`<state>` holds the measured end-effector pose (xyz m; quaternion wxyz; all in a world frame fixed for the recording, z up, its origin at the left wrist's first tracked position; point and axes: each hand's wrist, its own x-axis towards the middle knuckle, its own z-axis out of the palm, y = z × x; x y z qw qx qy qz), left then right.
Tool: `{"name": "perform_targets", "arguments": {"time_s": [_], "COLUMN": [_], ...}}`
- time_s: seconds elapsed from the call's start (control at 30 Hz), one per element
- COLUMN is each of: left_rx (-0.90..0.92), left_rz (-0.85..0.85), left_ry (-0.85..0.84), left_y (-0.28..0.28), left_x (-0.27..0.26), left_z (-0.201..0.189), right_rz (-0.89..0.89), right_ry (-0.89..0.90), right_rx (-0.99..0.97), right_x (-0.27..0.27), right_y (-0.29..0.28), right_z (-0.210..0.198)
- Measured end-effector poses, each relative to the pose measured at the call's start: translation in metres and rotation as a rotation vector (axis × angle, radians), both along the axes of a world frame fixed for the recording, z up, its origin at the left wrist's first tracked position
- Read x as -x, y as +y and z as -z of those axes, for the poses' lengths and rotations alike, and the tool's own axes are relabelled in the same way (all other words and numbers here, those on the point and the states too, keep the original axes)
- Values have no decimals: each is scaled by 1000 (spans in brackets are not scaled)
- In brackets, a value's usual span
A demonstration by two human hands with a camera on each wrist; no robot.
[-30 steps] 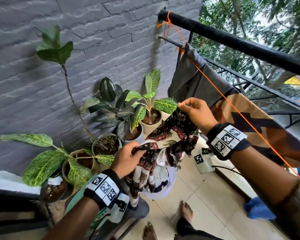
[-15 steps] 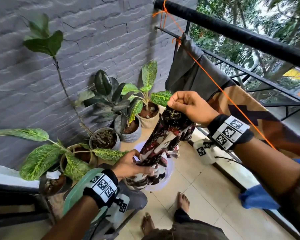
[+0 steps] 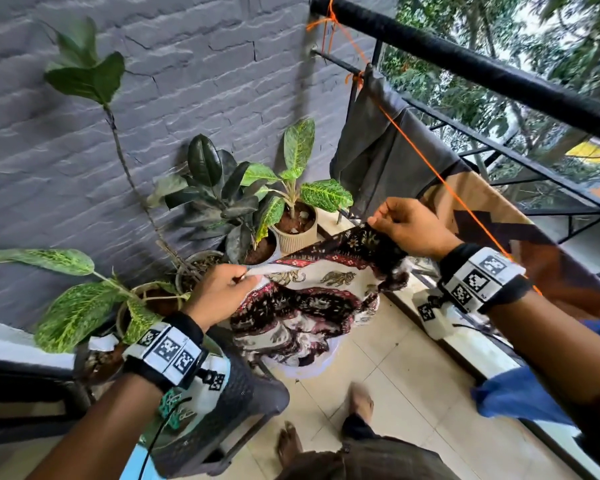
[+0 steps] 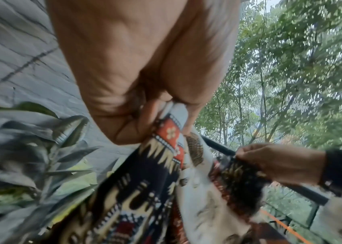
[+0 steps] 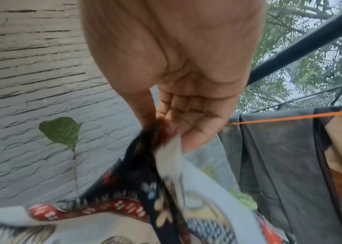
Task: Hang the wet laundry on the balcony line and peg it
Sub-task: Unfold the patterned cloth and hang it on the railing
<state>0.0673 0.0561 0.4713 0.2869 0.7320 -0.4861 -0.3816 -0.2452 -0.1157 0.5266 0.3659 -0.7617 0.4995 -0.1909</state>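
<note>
A patterned cloth (image 3: 312, 292) in black, red and cream is stretched between both hands, below the orange line (image 3: 430, 168). My left hand (image 3: 222, 289) pinches its near-left edge (image 4: 172, 130). My right hand (image 3: 406, 226) pinches the far-right corner (image 5: 161, 143), close beside the line (image 5: 291, 118). The cloth's lower part sags over a white basin (image 3: 326, 358) on the floor. A dark grey garment (image 3: 378, 150) and a brown-and-tan one (image 3: 499, 237) hang over the line. No pegs are in view.
The black balcony rail (image 3: 465, 60) runs above the line. Potted plants (image 3: 291, 209) stand along the grey brick wall (image 3: 153, 81). A dark plastic chair (image 3: 243, 403) is at my lower left, blue fabric (image 3: 513, 396) at the right, bare feet (image 3: 361, 400) on the tiled floor.
The cloth was twisted into a bunched rope between the hands; now both hands have drawn apart and it is spread out. My left hand rose and moved left.
</note>
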Motion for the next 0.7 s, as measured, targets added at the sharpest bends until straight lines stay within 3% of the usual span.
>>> {"name": "perform_targets", "arguments": {"time_s": [0.07,0.17,0.27,0.37,0.53,0.7], "left_rx": [60,124,142,128,58,65], "left_rz": [17,10,10,-50,-171,-184], "left_ry": [38,4,39,210,515,681], "left_y": [-3,-6,-10,-12,-11,-1], "left_x": [14,34,50,63,68,58], "left_z": [-11,-18,-22,-20,-27,-29], "right_rz": [24,-78,-241,-342,-318,-416], "right_ry": [49,127,43,-3,-19,-67], "right_rx": [-40,-41,-121,-256,-24,40], "right_x": [-3,-19,-44,-66,-87,-79], "right_y": [4,30,64,93,112,96], "right_z": [17,31,35,45,57,38]}}
